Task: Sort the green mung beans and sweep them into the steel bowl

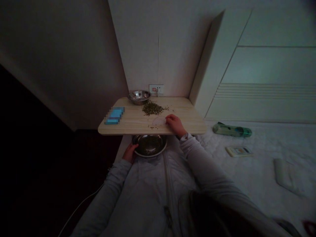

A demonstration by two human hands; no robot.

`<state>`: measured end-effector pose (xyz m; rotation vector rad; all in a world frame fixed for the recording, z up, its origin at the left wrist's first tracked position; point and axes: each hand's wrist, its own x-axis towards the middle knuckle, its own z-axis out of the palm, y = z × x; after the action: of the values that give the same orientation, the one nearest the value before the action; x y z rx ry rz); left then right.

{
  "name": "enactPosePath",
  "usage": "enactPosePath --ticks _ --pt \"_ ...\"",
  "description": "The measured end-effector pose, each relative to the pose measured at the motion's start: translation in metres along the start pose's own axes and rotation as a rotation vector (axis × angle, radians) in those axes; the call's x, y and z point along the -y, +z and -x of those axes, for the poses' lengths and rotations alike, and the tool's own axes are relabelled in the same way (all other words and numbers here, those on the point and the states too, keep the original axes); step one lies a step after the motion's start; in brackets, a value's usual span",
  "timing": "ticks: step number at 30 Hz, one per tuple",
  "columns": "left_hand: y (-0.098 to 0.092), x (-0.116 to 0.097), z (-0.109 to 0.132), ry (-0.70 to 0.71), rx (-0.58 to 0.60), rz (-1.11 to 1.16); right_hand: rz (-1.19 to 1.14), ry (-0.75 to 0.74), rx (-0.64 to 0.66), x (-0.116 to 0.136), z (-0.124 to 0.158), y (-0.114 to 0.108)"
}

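My right hand (174,124) is closed on the edge of a thin, clear, rounded plastic piece (159,121), held low over the small wooden table (133,126). Beyond it lies a loose heap of small green-brown grains (152,108), with a few strays near the front edge. Below that edge, a metal bowl (149,152) rests at my lap, partly hidden by the tabletop; some grains show inside. My left hand (130,152) grips the bowl's left rim, thumb over the edge.
A second metal bowl (139,97) stands at the table's back left, near a wall socket (156,89). A blurred blue rectangle (115,116) lies at the left. On the bed to the right are a green bottle-like item (232,130), a phone (239,151) and a pale packet (287,176).
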<state>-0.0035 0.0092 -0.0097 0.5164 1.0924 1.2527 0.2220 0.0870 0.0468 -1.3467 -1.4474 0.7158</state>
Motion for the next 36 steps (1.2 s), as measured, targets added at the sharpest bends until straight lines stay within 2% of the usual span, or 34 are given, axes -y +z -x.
enactPosePath --ticks 3,9,16,22,28,36 --pt "-0.001 0.001 -0.001 -0.013 -0.013 0.003 -0.001 0.002 0.001 0.000 0.000 0.000" --pt "0.000 0.001 -0.001 -0.003 0.055 0.011 -0.011 0.013 -0.004 0.000 0.001 -0.001" --pt "0.001 0.000 0.001 0.014 0.005 0.009 0.004 0.020 -0.009 0.001 0.001 -0.001" --pt "0.003 -0.001 0.002 0.017 0.018 -0.002 0.015 0.023 -0.012 0.000 0.001 -0.001" --pt "0.009 -0.008 0.010 0.018 -0.037 -0.040 -0.010 0.005 0.001 -0.002 0.000 0.000" --pt "0.006 -0.004 0.005 0.017 -0.015 -0.008 -0.002 0.015 -0.009 0.000 0.002 -0.001"
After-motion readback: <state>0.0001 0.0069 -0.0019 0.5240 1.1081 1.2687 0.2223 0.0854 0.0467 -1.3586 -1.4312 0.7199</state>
